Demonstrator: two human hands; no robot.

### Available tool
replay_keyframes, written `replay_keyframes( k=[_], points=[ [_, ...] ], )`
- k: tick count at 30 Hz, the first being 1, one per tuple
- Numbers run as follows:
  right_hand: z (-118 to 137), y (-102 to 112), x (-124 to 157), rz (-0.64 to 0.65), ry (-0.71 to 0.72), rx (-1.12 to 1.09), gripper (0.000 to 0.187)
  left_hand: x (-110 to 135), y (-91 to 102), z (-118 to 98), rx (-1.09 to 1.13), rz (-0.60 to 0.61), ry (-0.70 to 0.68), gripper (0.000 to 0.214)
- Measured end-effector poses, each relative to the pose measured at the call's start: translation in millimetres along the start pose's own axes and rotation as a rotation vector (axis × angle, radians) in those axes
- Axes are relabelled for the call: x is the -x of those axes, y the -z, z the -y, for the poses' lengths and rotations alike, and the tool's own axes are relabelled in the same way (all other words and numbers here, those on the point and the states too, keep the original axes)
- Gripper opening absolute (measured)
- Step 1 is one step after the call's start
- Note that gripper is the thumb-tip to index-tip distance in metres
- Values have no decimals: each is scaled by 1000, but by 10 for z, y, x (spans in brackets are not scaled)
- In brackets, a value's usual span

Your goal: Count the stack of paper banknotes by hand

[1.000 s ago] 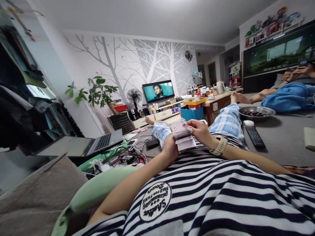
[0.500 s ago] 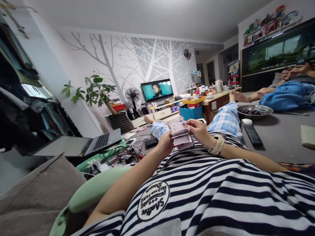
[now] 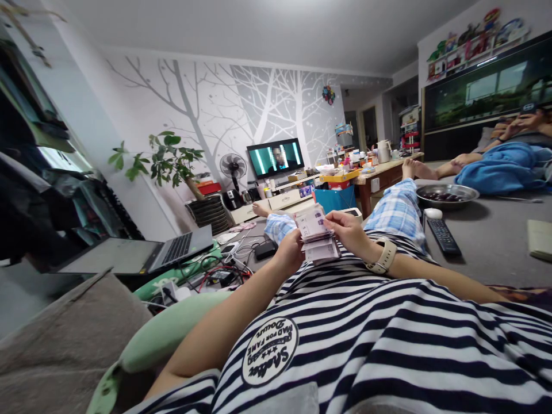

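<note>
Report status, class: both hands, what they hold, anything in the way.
Left hand shut on banknotes, over the striped shirt. Right hand pinching the top notes. Nothing blocking; remote control lies apart, to the right.

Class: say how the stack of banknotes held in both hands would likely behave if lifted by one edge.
The banknotes probably flop: their upper ends curl above the left hand. Loose sheets fan apart near the right hand, so they would likely slide and scatter.
</note>
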State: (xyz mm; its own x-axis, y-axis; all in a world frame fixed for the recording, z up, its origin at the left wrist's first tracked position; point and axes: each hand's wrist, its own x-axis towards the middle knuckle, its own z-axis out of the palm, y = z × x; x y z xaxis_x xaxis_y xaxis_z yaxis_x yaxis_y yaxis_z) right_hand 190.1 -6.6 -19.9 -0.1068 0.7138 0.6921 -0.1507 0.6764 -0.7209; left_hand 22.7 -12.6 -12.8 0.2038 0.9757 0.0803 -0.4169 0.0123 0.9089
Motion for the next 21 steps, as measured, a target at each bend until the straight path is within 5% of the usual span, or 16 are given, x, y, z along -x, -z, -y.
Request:
replay_keyframes(
  k=[21],
  points=[
    [31, -11, 27, 72, -22, -35, 47, 23, -142, 43, 82, -85, -47, 34]
  ],
)
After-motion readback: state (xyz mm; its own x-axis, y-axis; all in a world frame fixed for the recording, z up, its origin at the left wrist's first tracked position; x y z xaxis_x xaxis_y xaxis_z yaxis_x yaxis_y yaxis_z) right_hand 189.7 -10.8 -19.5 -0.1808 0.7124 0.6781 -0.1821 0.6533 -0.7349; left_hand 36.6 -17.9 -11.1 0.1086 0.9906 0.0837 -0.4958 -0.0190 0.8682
